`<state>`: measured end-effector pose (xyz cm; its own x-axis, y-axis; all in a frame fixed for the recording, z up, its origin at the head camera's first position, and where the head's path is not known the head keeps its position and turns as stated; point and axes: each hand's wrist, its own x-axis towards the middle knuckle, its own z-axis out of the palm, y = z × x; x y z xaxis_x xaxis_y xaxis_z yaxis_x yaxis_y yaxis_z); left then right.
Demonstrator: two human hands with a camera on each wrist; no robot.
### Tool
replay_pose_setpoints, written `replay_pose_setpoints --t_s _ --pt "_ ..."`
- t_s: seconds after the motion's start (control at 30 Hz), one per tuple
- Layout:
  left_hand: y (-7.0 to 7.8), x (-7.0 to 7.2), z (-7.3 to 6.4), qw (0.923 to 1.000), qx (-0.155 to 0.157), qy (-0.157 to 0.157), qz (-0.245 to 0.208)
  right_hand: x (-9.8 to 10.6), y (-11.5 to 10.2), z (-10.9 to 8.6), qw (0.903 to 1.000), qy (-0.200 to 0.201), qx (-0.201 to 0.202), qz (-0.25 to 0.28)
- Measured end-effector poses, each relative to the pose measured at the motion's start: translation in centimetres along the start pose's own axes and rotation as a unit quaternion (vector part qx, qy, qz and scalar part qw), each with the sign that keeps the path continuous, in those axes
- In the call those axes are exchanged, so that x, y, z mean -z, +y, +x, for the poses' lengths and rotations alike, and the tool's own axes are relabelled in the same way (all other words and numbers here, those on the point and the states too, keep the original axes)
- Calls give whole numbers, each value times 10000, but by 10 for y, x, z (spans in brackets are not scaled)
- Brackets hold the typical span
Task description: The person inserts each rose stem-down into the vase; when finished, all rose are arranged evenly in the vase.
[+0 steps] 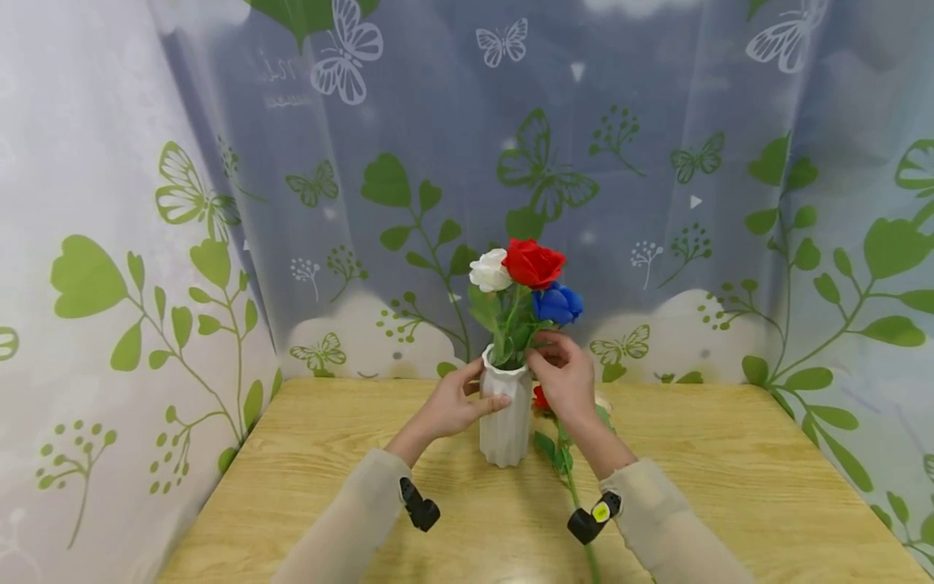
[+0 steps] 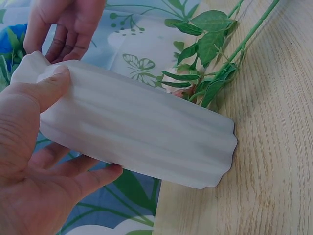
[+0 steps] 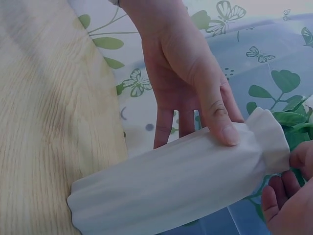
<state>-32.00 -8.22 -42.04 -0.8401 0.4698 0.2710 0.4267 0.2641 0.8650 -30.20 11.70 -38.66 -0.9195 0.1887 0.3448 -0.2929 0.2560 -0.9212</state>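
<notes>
A white ribbed vase (image 1: 503,422) with a wavy rim stands upright on the table. My left hand (image 1: 454,403) grips its upper body, thumb on the near side and fingers round the far side. In the vase are a white rose (image 1: 490,270), a red rose (image 1: 535,263) and a blue rose (image 1: 558,303), all with green stems and leaves. My right hand (image 1: 565,377) is at the right of the rim, just under the blue bloom, its thumb and fingertips pinching the blue rose's stem. The stem between those fingertips is mostly hidden.
Right of the vase, a second red rose (image 1: 541,397) lies on the wooden table (image 1: 328,454), its stem towards the front edge. Beside it, partly behind my right wrist, lies a pale pink rose (image 2: 177,81). A patterned curtain (image 1: 438,97) encloses the table's back and sides.
</notes>
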Motion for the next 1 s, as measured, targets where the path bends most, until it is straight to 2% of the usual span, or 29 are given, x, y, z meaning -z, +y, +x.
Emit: replay_pose_setpoints --t_s 0.17,0.4,0.73,1.0 --pt "-1 0 2 10000 -7 -33 31 10 2 -2 9990 -214 -316 245" --pt "-1 -1 1 10000 73 11 -23 35 1 -2 9974 -423 -439 392" --pt "-4 -1 0 9998 187 -3 -40 92 16 -1 9918 -910 -548 716" --pt "-4 -1 0 9998 215 13 -53 130 38 -7 9860 -1064 -802 1001"
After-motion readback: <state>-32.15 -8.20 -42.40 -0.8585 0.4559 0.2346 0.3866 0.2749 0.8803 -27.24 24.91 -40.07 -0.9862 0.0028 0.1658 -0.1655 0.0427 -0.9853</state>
